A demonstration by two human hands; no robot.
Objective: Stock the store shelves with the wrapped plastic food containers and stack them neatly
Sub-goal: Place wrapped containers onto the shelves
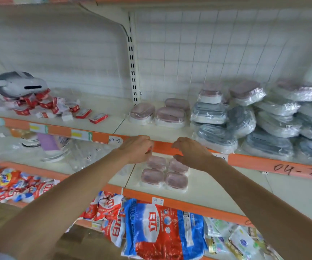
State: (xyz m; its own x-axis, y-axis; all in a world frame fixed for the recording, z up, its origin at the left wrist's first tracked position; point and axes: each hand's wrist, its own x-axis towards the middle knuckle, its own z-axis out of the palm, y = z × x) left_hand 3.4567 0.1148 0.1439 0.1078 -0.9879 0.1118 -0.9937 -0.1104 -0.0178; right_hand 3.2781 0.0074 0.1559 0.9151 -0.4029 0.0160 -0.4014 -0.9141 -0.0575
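Both hands hover over four pink-lidded containers [164, 173] on the middle shelf [217, 186] — left hand [138, 149] loosely curled, right hand [192, 153] spread — gripping nothing I can see.

The upper shelf [151, 131] carries pink-lidded containers [170, 114], grey wrapped stacks [264, 126] and small red boxes [54, 107]. On the middle shelf [226, 186] lie four pink containers [164, 172] in two rows. The lowest shelf [189, 204] holds detergent bags [157, 228].

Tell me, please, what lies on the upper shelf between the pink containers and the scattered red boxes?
In the head view, only bare shelf surface lies between the pink containers and the red boxes, with the slotted upright behind.
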